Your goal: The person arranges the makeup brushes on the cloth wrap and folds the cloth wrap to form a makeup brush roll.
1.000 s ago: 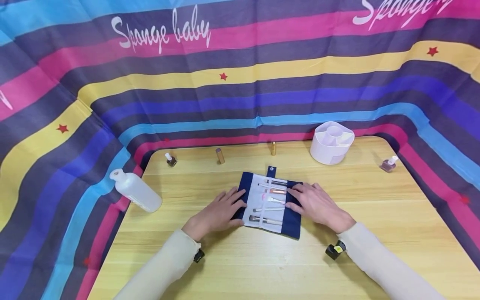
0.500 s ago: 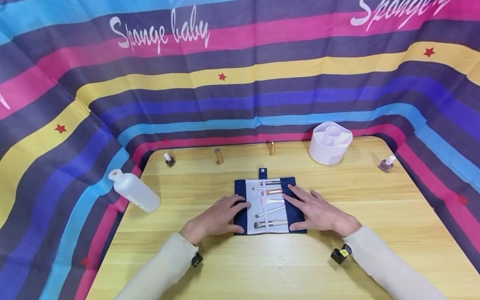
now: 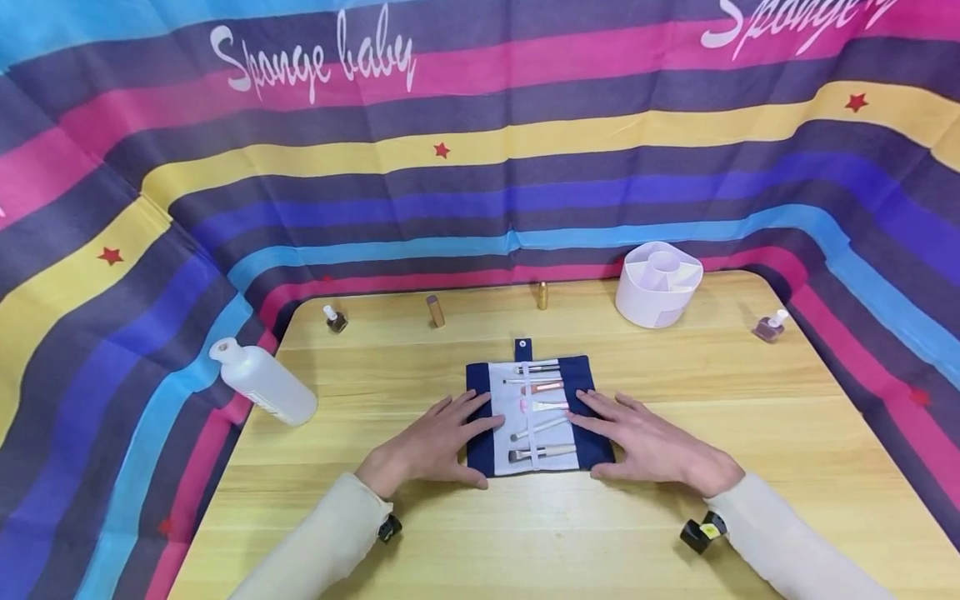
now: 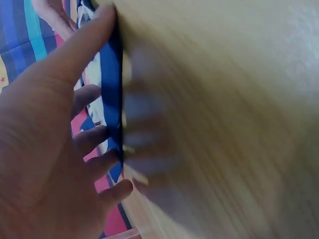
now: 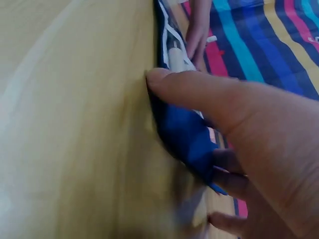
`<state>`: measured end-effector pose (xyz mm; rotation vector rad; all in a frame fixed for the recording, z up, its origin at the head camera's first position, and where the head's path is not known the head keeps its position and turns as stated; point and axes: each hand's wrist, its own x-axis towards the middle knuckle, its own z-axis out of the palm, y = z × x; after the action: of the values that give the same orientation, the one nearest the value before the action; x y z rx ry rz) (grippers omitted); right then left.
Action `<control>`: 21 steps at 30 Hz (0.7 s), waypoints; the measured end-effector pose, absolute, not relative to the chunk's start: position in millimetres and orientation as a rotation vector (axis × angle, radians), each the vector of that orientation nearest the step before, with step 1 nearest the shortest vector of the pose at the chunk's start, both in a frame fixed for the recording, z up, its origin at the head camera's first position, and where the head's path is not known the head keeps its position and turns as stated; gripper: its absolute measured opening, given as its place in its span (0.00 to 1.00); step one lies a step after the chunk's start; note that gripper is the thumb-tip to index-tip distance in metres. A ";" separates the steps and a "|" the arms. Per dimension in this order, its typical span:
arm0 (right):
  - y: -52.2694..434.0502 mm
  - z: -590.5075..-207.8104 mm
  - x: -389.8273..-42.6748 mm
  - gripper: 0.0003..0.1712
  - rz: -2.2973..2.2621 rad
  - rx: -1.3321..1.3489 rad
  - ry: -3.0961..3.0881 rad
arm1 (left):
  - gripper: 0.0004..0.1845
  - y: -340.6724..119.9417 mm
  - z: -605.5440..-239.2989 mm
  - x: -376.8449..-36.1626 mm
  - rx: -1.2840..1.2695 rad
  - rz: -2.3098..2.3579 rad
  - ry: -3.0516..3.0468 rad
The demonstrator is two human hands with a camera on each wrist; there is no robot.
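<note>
A navy brush case (image 3: 480, 454) lies spread flat on the table, its light lining facing up and its snap tab pointing to the back. Several makeup brushes (image 3: 551, 451) sit side by side under a white strap across the lining. My left hand (image 3: 431, 442) rests with spread fingers on the case's left edge. On the opposite navy flap (image 3: 592, 446) lie the fingers of my right hand (image 3: 652, 437), also spread. In the right wrist view the thumb touches the case's navy edge (image 5: 182, 132). Neither hand grips anything.
A white bottle (image 3: 266, 383) stands at the left. Along the back are a small dark bottle (image 3: 337, 320), a brown tube (image 3: 436, 311), a gold tube (image 3: 542, 295) and a white divided organizer (image 3: 658, 287). Another small bottle (image 3: 770, 326) stands at right. A striped cloth surrounds the table.
The brush case has turned from a tilt to nearly square with the table and shifted slightly left. Both hands have moved a little toward the front edge, staying on its sides.
</note>
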<state>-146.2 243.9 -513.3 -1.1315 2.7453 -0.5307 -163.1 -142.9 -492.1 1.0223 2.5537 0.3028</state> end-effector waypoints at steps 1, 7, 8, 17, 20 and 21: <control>243.4 -512.9 -147.0 0.38 -0.549 -1.162 2.765 | 0.46 -143.0 -491.1 -162.3 1.032 0.299 2.561; 237.9 -510.6 -156.2 0.08 -0.683 -1.264 2.883 | 0.42 -139.6 -491.2 -160.2 1.146 0.306 2.577; 236.5 -510.4 -157.8 0.08 -0.698 -1.239 2.898 | 0.39 -138.6 -492.2 -160.6 1.165 0.320 2.591; 222.4 -513.1 -178.0 0.06 -0.738 -1.030 3.016 | 0.12 -128.9 -500.5 -174.8 0.952 0.593 2.837; 219.9 -516.7 -185.5 0.04 -0.720 -1.021 3.021 | 0.10 -121.0 -506.6 -180.1 0.863 0.642 2.892; 219.2 -517.9 -186.9 0.04 -0.720 -1.013 3.015 | 0.10 -118.2 -507.5 -181.3 0.835 0.650 2.904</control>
<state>-186.9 219.2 -517.9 -1.0130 3.0151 -0.7195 -181.3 -118.2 -507.5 0.8351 2.9041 0.6499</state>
